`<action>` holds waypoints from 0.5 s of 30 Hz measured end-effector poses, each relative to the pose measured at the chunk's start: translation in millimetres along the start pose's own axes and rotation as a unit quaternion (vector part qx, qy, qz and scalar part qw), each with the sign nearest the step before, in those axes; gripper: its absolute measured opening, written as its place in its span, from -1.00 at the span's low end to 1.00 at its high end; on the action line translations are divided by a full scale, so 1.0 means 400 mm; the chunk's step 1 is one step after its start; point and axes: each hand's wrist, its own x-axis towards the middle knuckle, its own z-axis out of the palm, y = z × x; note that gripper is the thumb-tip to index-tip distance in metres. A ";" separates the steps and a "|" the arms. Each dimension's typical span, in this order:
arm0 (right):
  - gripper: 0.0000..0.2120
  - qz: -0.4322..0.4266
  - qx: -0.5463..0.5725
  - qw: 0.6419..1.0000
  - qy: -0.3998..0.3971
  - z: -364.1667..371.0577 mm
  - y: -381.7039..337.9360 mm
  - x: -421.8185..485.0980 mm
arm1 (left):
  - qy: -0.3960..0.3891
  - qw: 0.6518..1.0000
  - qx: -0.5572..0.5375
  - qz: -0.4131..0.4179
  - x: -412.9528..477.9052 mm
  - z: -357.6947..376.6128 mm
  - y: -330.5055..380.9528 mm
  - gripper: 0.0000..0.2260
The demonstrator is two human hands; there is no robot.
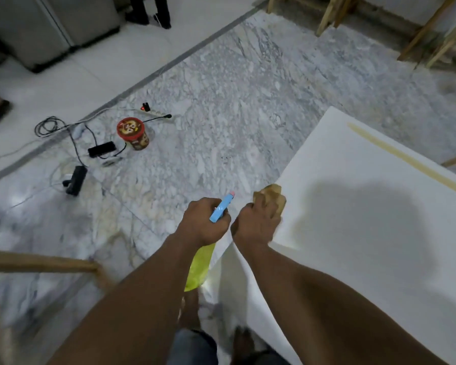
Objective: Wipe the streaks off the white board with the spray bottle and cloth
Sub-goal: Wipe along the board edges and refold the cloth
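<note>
Left hand (203, 222) was wrapped round the neck of the spray bottle (199, 268), just off the white board (366, 246); right hand (256, 226) bunched the brown cloth (270, 197) on its edge. Cloth looked soft and light, bottle probably slick, so the neck's the spot

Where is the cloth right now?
In the head view, the cloth is gripped by the right hand at the left edge of the white board.

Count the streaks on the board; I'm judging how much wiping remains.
1: a long yellow streak near the board's far edge. Part of the board is out of view.
</note>
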 end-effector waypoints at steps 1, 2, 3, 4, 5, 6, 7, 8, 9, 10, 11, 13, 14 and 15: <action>-0.72 -0.014 0.003 1.000 -0.012 0.005 -0.006 -0.041 | 0.010 1.000 0.000 -0.013 -0.044 -0.002 -0.008 -0.77; -0.71 -0.024 0.009 0.999 -0.021 0.008 -0.011 -0.074 | 0.021 0.999 0.005 -0.025 -0.079 -0.005 -0.018 -0.78; -0.70 -0.036 0.013 0.999 -0.033 0.008 -0.019 -0.120 | 0.030 0.999 0.011 -0.040 -0.132 -0.011 -0.033 -0.78; -0.70 -0.045 0.014 0.998 -0.043 0.007 -0.022 -0.142 | 0.036 0.998 0.014 -0.049 -0.158 -0.016 -0.044 -0.79; -0.69 -0.059 0.017 0.997 -0.054 0.006 -0.031 -0.180 | 0.045 0.997 0.012 -0.068 -0.203 -0.024 -0.062 -0.78; -0.69 -0.067 0.013 0.996 -0.062 0.006 -0.038 -0.203 | 0.053 0.995 0.011 -0.083 -0.230 -0.030 -0.079 -0.78; -0.70 -0.074 0.009 0.995 -0.070 0.008 -0.046 -0.230 | 0.059 0.993 0.011 -0.099 -0.256 -0.038 -0.095 -0.77; -0.70 -0.080 0.003 0.994 -0.070 0.011 -0.054 -0.253 | 0.065 0.992 0.012 -0.110 -0.278 -0.045 -0.111 -0.77; -0.71 -0.085 -0.001 0.994 -0.068 0.017 -0.060 -0.280 | 0.065 0.991 0.013 -0.119 -0.303 -0.051 -0.127 -0.78; -0.72 -0.091 -0.004 0.994 -0.057 0.023 -0.061 -0.291 | 0.068 0.990 0.014 -0.123 -0.313 -0.054 -0.138 -0.78; -0.73 -0.099 -0.002 0.994 -0.047 0.030 -0.063 -0.307 | 0.069 0.990 0.016 -0.124 -0.328 -0.058 -0.149 -0.77; -0.75 -0.115 0.002 0.993 -0.038 0.039 -0.063 -0.329 | 0.074 0.990 0.016 -0.117 -0.348 -0.061 -0.163 -0.76; -0.75 -0.121 0.004 0.992 -0.029 0.045 -0.061 -0.341 | 0.075 0.990 0.011 -0.115 -0.354 -0.059 -0.171 -0.76; -0.77 -0.125 0.008 0.992 -0.016 0.053 -0.060 -0.360 | 0.072 0.991 0.005 -0.113 -0.365 -0.060 -0.178 -0.75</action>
